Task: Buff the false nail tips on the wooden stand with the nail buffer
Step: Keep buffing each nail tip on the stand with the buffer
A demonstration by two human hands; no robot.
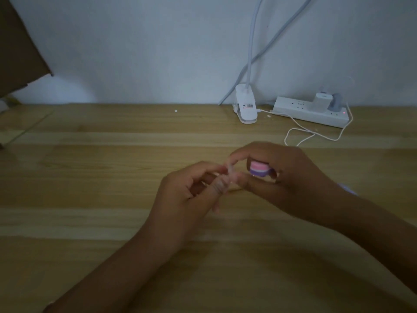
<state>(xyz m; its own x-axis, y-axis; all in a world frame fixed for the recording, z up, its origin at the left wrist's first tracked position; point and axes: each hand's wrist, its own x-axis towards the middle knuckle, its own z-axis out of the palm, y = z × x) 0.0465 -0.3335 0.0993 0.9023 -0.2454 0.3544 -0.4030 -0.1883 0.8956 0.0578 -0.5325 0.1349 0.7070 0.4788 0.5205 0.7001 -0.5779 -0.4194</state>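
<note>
Pink-purple buffer (259,169) gripped by right hand (279,175) — left hand (187,195) pinches pale nail tip (230,171).

Both forearms are stretched forward, hands close together. A small pale piece (230,171) is pinched by the curled left hand (194,193); the nail buffer (259,169) is gripped in the right hand (284,177).

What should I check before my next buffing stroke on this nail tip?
1. Buffer gripped in right hand: ok.
2. Left hand pinching the nail tip: ok, though blurred.
3. Buffer face against the nail tip: cannot tell, fingers hide the contact.
4. Wooden stand steady: cannot tell, the hands cover it.
5. Enough light to judge the finish: not ok, the scene is dim.
</note>
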